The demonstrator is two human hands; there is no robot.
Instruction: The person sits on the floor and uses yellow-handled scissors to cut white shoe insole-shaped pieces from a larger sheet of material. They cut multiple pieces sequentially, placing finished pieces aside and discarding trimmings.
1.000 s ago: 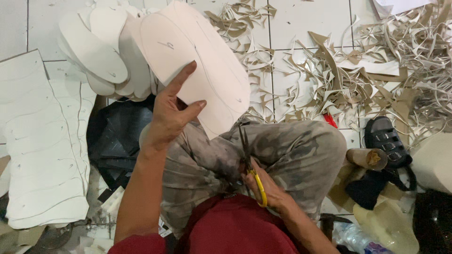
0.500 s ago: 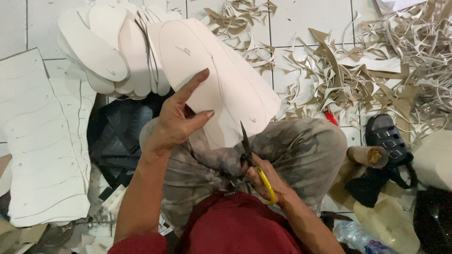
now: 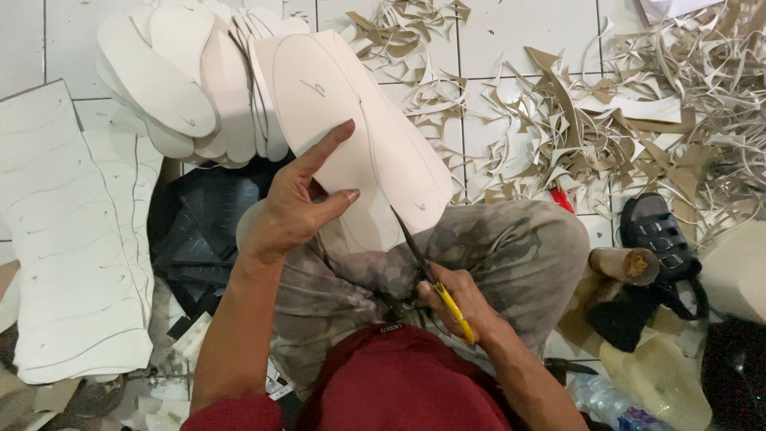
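Observation:
My left hand point(image 3: 297, 209) grips a white board sheet point(image 3: 363, 148) marked with sole outlines, index finger stretched along it. My right hand point(image 3: 461, 305) holds yellow-handled scissors point(image 3: 419, 259), whose dark blades point up at the sheet's lower edge. Both hands work above my knees in stained grey trousers point(image 3: 495, 255). A fanned pile of cut white sole shapes point(image 3: 187, 88) lies on the floor just beyond the sheet.
White sheets with drawn sole outlines point(image 3: 72, 255) lie at left. Curled paper offcuts point(image 3: 630, 120) cover the tiled floor at upper right. A black sandal point(image 3: 658, 235), a cardboard roll point(image 3: 626, 265) and a dark bag point(image 3: 195, 231) sit around me.
My left hand has shifted the sheet slightly right and lower. My right hand has raised the scissors from my lap so the blades now reach the sheet's bottom edge.

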